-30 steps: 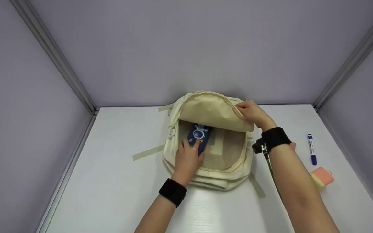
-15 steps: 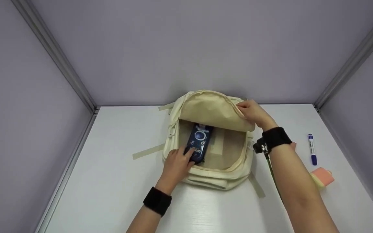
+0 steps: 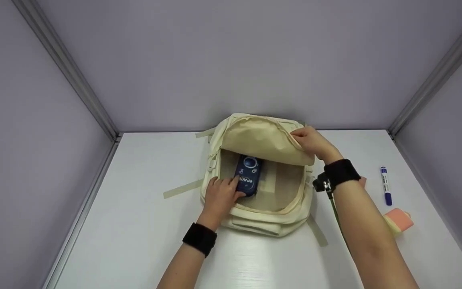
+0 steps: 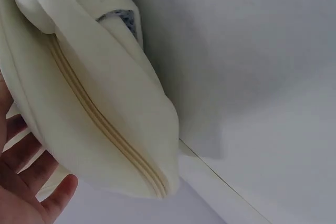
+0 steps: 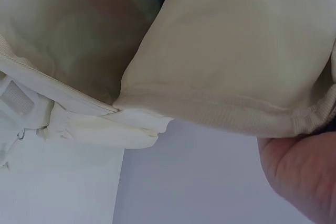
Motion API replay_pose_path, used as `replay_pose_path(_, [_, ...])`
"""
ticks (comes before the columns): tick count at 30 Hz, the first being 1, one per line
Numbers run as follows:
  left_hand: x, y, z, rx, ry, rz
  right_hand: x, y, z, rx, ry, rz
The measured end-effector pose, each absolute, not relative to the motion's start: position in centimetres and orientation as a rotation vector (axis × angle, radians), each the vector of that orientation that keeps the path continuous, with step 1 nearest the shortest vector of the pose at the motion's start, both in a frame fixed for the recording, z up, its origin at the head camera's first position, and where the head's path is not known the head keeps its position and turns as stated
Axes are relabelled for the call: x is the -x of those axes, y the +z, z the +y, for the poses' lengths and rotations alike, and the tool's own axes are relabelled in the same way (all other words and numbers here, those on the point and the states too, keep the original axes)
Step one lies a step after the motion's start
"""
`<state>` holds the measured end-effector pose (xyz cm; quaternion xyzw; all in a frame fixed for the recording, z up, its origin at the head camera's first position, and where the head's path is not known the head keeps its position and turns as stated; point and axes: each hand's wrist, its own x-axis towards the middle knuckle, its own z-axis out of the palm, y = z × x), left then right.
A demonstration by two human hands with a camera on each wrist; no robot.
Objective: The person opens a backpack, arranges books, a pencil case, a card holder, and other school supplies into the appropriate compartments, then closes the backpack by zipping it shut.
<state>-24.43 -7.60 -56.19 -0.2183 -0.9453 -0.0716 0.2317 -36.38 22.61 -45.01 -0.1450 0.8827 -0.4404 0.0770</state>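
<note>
A cream backpack (image 3: 271,220) lies on the white table with its main compartment unzipped. Inside it, on the left, a dark blue pencil case (image 3: 248,178) with a round planet picture and lettering lies lengthwise; its far end is hidden under the flap. My left hand (image 3: 219,198) reaches over the near left rim, fingertips touching the case's left side and near end, the fingers (image 4: 34,163) spread in the left wrist view. With my right hand (image 3: 313,142) I pinch the edge of the raised flap (image 3: 261,138) at its right side. The right thumb (image 5: 302,174) lies against that hem.
Right of the bag, a blue and white marker (image 3: 386,186) and a pink and yellow sponge-like block (image 3: 399,220) lie on the table (image 3: 146,241). Another pink thing (image 3: 363,181) is mostly hidden behind my right wrist. Straps (image 3: 183,189) spread out sideways. Grey walls stand around.
My left hand has drawn back from atop the pencil case to its near end. Since half a second ago, the case has slid slightly deeper under the flap. My right hand stays at the flap.
</note>
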Motion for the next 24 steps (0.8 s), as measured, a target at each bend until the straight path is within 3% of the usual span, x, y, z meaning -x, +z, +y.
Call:
replay_pose_path(15, [26.7, -55.9, -5.1, 0.289, -0.158, -2.676, 35.8, -45.5, 22.7, 0.497, -1.357, 2.554])
replay_pose_path(20, [26.4, -55.7, -5.5, 0.185, -0.218, -2.769, 35.6, -45.5, 22.8, 0.498, -1.378, 2.566])
replay_pose_path(24, [25.3, -56.2, -6.4, 0.253, -0.319, -2.916, 35.5, -45.7, 22.6, 0.511, -1.346, 2.607])
